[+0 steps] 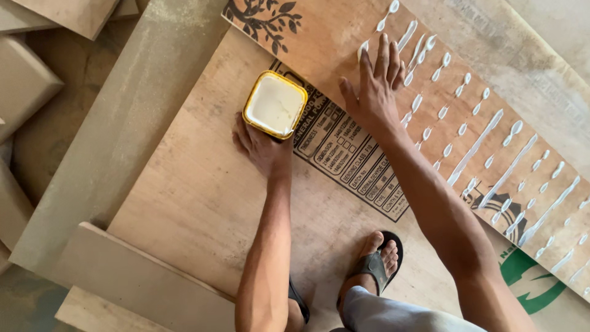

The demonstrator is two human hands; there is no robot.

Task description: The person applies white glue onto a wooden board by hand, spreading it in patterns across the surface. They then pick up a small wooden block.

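My left hand [263, 146] grips the yellow glue tub [275, 104], steadied on the plywood sheet [203, 197] mid-width. My right hand [373, 92], fingers spread flat, presses white glue lines [473, 147] near the strip's [344, 37] upper edge, apparently smearing them

Dusty grey floor [37, 135] at left; pale board offcuts [24, 80] stacked upper left; flat daylight, soft shadows.

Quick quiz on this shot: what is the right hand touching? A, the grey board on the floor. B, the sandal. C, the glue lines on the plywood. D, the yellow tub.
C: the right hand lies flat, fingers spread, on the white glue lines on the plywood, while the left hand holds the tub.
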